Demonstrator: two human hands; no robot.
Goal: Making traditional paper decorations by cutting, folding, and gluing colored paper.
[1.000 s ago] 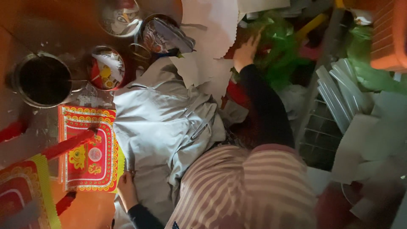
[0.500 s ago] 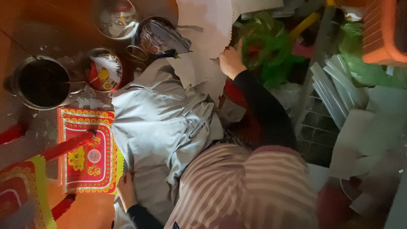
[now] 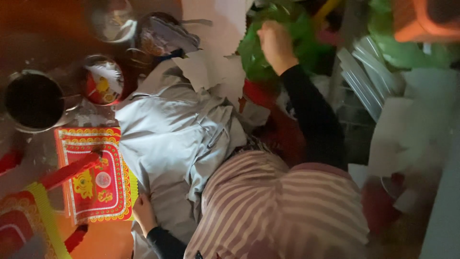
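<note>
My right hand (image 3: pixel 274 44) reaches out in a black sleeve and is closed on a crumpled green plastic bag (image 3: pixel 306 41) at the top of the view. My left hand (image 3: pixel 143 211) lies flat with its fingers apart on a pale grey garment (image 3: pixel 177 139) spread over the floor, next to a red and yellow printed paper sheet (image 3: pixel 93 177). A striped pink cloth (image 3: pixel 278 211) covers my body at the bottom. Torn white paper (image 3: pixel 211 57) lies between the garment and the bag.
A dark metal pot (image 3: pixel 33 101) stands at the left, with a red patterned bowl (image 3: pixel 102 80) and two shiny metal bowls (image 3: pixel 111 19) behind it. An orange crate (image 3: pixel 426 19), white sheets (image 3: pixel 412 124) and clear plastic strips (image 3: pixel 364 72) crowd the right side.
My right hand drew back toward the torn white paper, then went out again onto the green bag. My left hand stayed on the grey garment.
</note>
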